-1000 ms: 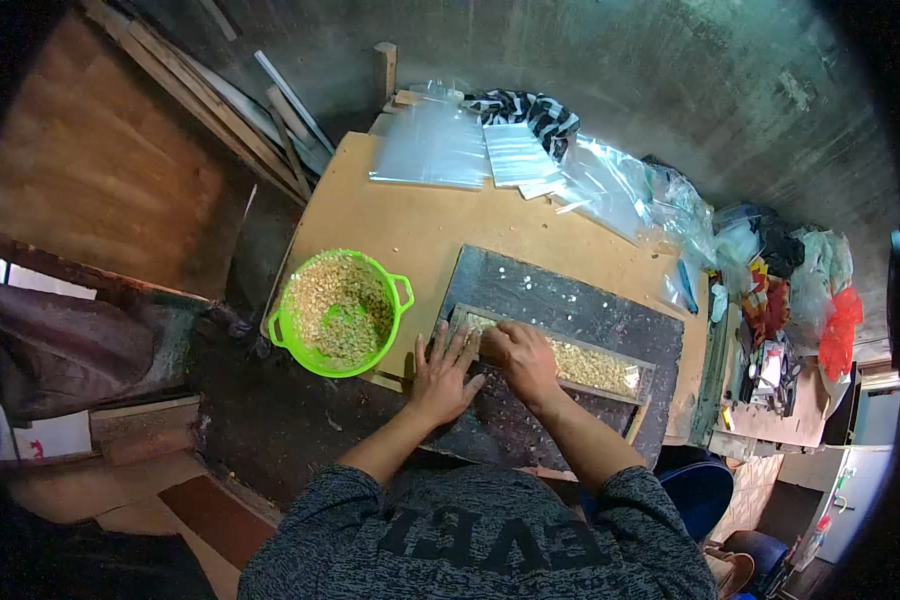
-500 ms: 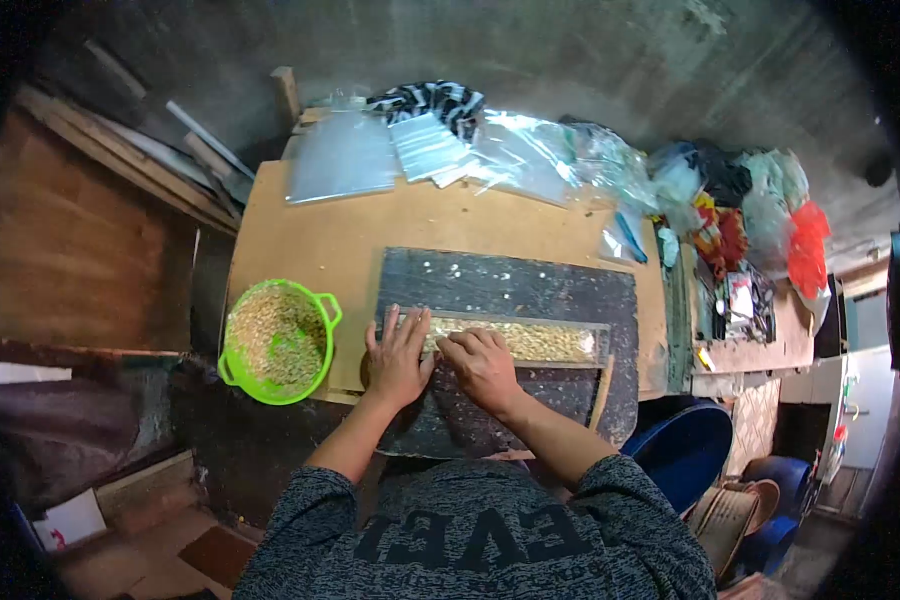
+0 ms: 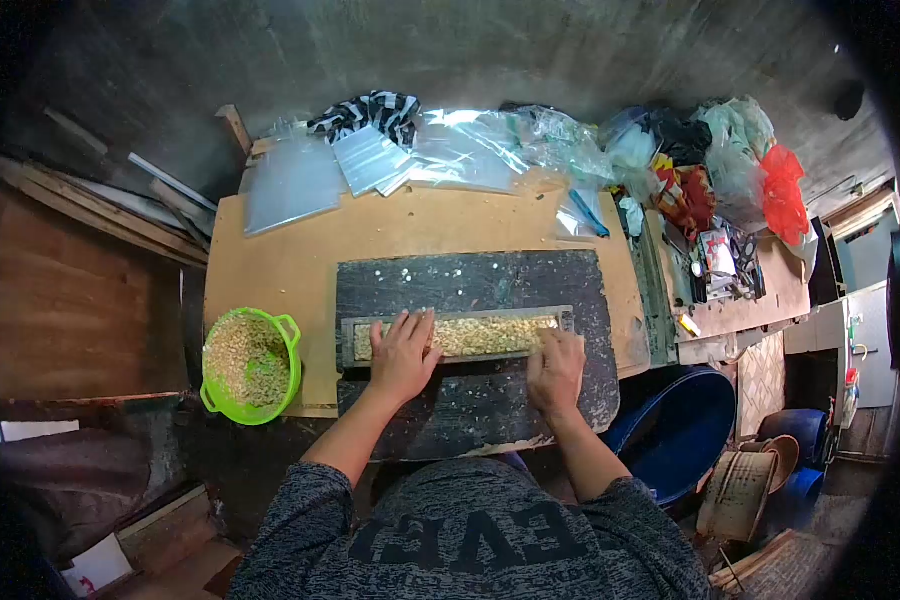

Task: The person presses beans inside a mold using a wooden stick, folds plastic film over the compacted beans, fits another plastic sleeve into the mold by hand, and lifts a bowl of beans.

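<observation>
A long, narrow wooden frame [image 3: 347, 345] lies on a dark, worn board [image 3: 470, 272], filled with pale, chopped-looking pieces [image 3: 480, 335]. My left hand [image 3: 402, 357] rests with spread fingers across the frame's left part. At the right end, my right hand [image 3: 557, 370] has its fingers curled over the near edge, touching the frame or its filling. Whatever those fingers may grip is hidden. Left of the board stands a bright green two-handled basket [image 3: 242, 411] holding similar pale pieces.
Clear plastic sheets [image 3: 290, 190] and plastic bags [image 3: 560, 145] lie along the tan table's [image 3: 270, 265] back edge. A red bag [image 3: 785, 195] hangs at the right, above a side surface with tools. A large blue tub [image 3: 705, 405] stands below the table's right side.
My right hand has moved from the middle of the frame to its right end. My left hand stays on the left part. The thin wooden stick beside the frame is no longer visible.
</observation>
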The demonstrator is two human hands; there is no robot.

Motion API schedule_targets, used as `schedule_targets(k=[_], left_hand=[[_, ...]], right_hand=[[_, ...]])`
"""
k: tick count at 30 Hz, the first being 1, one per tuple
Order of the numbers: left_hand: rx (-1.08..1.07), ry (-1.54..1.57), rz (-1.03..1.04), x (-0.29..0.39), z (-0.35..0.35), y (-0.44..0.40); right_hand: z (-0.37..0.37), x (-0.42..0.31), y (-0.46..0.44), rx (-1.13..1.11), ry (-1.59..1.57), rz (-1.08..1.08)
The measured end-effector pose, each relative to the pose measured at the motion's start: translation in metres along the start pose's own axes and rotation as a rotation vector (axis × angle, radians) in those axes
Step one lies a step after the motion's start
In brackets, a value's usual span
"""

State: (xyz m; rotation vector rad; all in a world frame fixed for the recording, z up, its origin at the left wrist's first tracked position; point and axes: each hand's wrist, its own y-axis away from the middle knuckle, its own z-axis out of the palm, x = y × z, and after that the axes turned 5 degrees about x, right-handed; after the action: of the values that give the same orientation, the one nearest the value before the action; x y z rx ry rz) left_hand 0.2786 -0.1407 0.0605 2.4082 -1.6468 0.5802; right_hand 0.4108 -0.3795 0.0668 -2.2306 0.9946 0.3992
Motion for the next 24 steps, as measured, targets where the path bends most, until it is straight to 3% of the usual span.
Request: schedule_targets(k=[3,8,12,15,17,19,24], left_hand=[[-0.010,0.005,0.033,0.007,0.007,-0.006],[-0.001,-0.010,0.105,0.021,0.018,-0.014],[0.006,0.044,0.169,0.027,0.025,-0.020],[0.022,0.079,0.203,0.027,0.025,-0.019],[0.024,0.088,0.224,0.025,0.025,-0.018],[0.047,0.096,0.266,0.019,0.031,-0.015],[0.058,0.128,0.274,0.018,0.034,-0.009]], right_hand=[[0.004,0.024,0.010,0.092,0.191,0.103],[0.007,0.025,0.000,-0.151,0.334,0.077],[0.007,0.028,-0.003,-0.188,0.260,0.049],[0.007,0.033,-0.005,-0.136,0.158,0.051],[0.006,0.032,-0.009,0.053,0.093,0.069],[-0.005,0.019,-0.026,0.030,0.058,0.057],[0.009,0.020,-0.033,-0.276,0.158,-0.200]])
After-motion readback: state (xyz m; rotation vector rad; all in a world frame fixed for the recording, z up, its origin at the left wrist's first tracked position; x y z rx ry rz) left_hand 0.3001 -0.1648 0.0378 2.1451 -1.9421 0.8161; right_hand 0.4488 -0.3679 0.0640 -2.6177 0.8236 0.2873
